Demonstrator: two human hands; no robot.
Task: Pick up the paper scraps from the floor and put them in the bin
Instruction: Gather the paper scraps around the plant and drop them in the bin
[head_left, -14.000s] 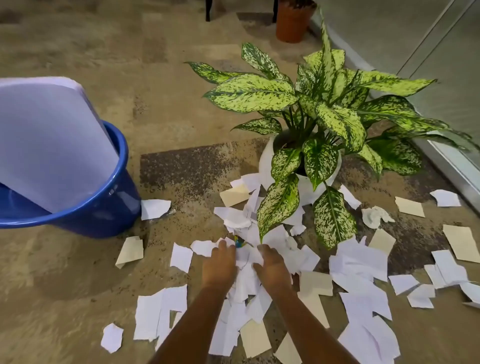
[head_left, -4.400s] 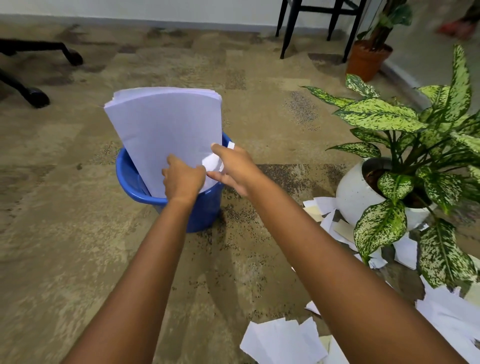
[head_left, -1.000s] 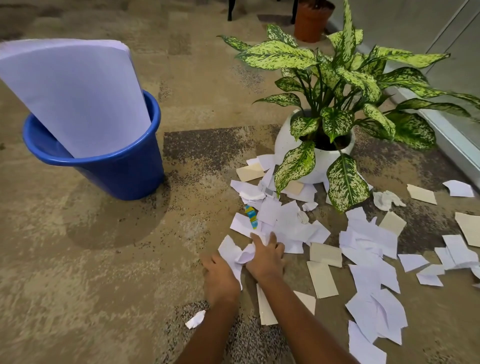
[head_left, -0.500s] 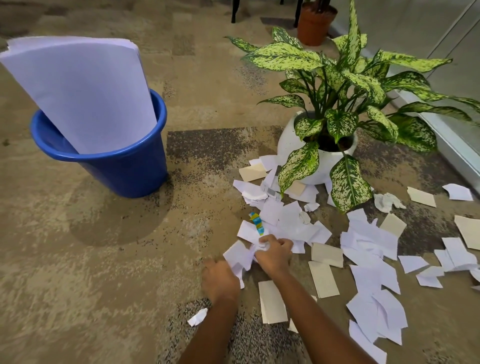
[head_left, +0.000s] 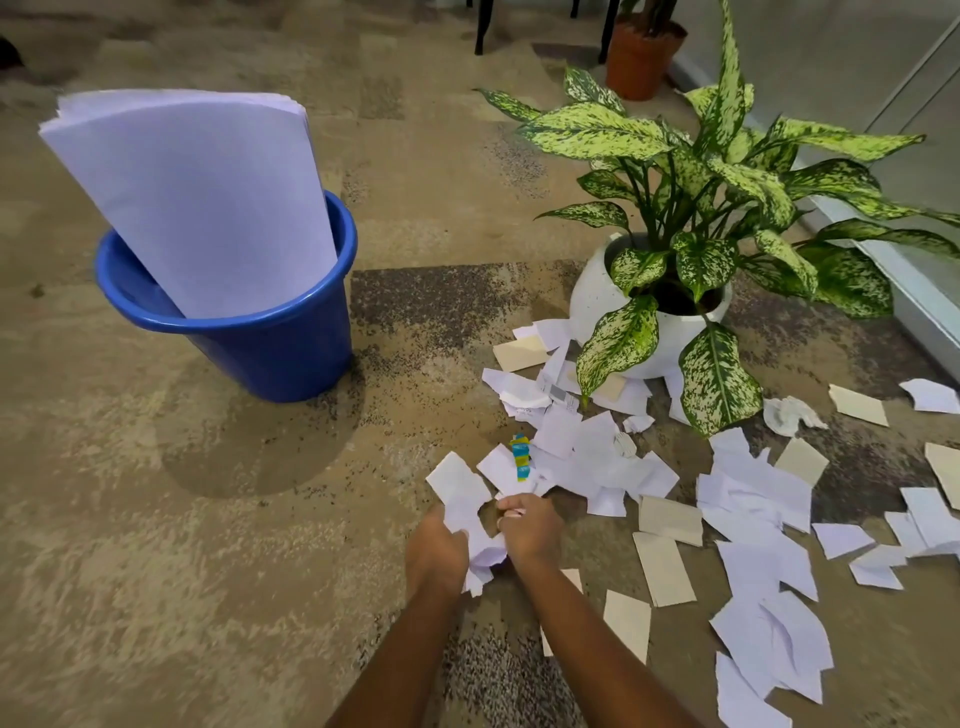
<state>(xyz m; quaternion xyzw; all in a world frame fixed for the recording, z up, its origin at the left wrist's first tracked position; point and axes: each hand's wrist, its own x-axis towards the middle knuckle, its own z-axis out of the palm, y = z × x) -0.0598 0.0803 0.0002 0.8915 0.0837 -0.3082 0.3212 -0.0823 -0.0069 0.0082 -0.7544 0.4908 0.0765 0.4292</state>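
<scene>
Left hand (head_left: 435, 555), right hand (head_left: 530, 531), both gripping white paper scraps (head_left: 466, 506)

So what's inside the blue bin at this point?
A tall stack of white paper sheets stands in the blue bin, leaning against its rim and sticking out well above it. The sheets and the wall hide the bottom, so any scraps there cannot be seen.

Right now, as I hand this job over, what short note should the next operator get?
Left hand: shut on a bunch of white paper scraps.
Right hand: shut on the same bunch, just above the carpet.
Round blue plastic bin: upright to the left, with a tall stack of white sheets standing in it.
Done: nothing from this handful is binned yet.
Left: carry the bunch to the bin, then clear the many white and beige scraps by the white plant pot and to the right.
</scene>
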